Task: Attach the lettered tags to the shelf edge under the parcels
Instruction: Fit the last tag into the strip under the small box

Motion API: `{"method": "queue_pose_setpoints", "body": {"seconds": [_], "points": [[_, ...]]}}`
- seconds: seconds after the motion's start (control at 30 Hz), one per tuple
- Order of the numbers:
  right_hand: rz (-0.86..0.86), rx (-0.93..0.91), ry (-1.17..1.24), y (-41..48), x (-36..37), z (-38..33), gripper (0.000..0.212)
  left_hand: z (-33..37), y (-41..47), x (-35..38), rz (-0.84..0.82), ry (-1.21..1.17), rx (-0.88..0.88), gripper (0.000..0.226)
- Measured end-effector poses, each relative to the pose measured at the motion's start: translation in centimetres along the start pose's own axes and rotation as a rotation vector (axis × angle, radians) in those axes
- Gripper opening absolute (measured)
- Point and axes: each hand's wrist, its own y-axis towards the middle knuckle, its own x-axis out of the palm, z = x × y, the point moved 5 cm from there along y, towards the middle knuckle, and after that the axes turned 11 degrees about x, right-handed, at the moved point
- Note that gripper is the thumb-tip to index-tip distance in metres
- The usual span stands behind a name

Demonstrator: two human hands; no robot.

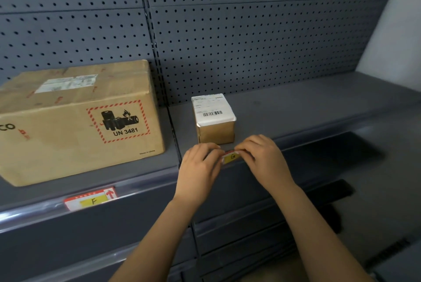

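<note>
A small brown parcel (215, 122) with a white barcode label stands near the front of the grey shelf. Directly below it, at the shelf edge (319, 138), a yellow and red tag marked G (231, 157) is held between both hands. My left hand (200, 168) pinches the tag's left end and my right hand (264, 156) pinches its right end. A large cardboard box (77, 120) with a UN 3481 battery mark sits to the left. Under it, a tag marked F (91, 199) sits in the shelf edge strip.
Dark grey pegboard panels (250, 42) form the back wall, split by a slotted upright (157, 58). To the right of the small parcel lies bare shelf surface (307, 108). More shelves (273, 224) run below. A pale wall (396, 31) borders the right side.
</note>
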Motion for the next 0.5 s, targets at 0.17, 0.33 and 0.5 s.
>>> {"method": "queue_pose_setpoints", "body": {"seconds": [0.17, 0.33, 0.5], "points": [[0.028, 0.014, 0.034, -0.1, 0.7, 0.0, 0.011, -0.3, 0.0, -0.3, -0.003, 0.043, -0.017, 0.016], [0.036, 0.020, 0.028, -1.2, 1.7, -0.4, 0.015, -0.5, -1.2, -0.6, -0.041, 0.073, -0.008, 0.019], [0.025, 0.052, 0.034, -2.2, 2.4, 0.0, 0.027, -0.4, -1.6, -0.9, -0.046, 0.092, 0.003, 0.023]]}}
